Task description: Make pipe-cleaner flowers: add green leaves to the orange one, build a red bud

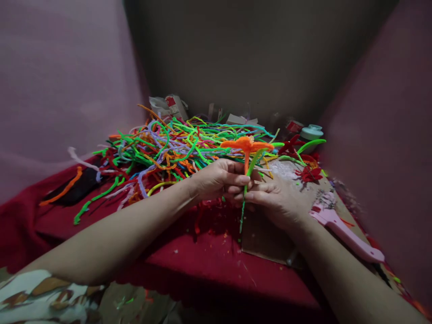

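Note:
An orange pipe-cleaner flower (247, 145) with a green leaf and a thin green stem stands upright between my two hands. My left hand (225, 177) pinches it just below the bloom, where the leaf meets the stem. Lower down, the fingers of my right hand (273, 198) close around the green stem. The stem's end pokes out below both hands. Right behind them spreads a big tangled heap of coloured pipe cleaners (175, 139). Some fingertips are hidden behind the stem and each other.
A pink glue gun (351, 234) lies at the right on brown cardboard (270, 245). Red pipe-cleaner flowers (308, 174) and a pale turquoise jar (312, 131) are at the back right. A red cloth (195, 265) covers the table. Walls rise on both sides.

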`<state>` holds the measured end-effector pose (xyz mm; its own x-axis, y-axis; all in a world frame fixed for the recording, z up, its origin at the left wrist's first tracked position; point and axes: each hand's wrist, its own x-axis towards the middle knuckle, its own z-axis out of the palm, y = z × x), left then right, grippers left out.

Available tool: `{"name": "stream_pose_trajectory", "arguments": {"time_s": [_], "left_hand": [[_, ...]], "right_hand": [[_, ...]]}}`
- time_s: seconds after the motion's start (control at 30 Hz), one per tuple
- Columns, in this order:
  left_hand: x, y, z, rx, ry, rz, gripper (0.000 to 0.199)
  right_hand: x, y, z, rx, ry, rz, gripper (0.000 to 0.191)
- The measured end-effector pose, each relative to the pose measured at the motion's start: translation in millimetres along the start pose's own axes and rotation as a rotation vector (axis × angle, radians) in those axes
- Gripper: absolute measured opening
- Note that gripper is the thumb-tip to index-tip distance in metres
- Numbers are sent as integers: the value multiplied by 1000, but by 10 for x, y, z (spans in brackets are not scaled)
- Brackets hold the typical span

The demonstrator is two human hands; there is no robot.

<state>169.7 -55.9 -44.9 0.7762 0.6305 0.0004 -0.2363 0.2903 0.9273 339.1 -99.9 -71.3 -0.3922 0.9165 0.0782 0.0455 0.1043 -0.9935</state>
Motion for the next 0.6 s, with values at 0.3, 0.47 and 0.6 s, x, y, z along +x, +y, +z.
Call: {"name": "stream_pose_trajectory", "arguments": {"time_s": [0.3,0.47,0.6], "left_hand": [[28,-4,7,347,187,82,19],[-3,47,34,308,195,75,11],[-15,36,18,179,23,27,12]], "right_hand": [[10,-160,20,-351,97,44,34],[-11,-179,-56,-429,77,26,43],[-6,-158,-133,-311,-62,65,34]]}}
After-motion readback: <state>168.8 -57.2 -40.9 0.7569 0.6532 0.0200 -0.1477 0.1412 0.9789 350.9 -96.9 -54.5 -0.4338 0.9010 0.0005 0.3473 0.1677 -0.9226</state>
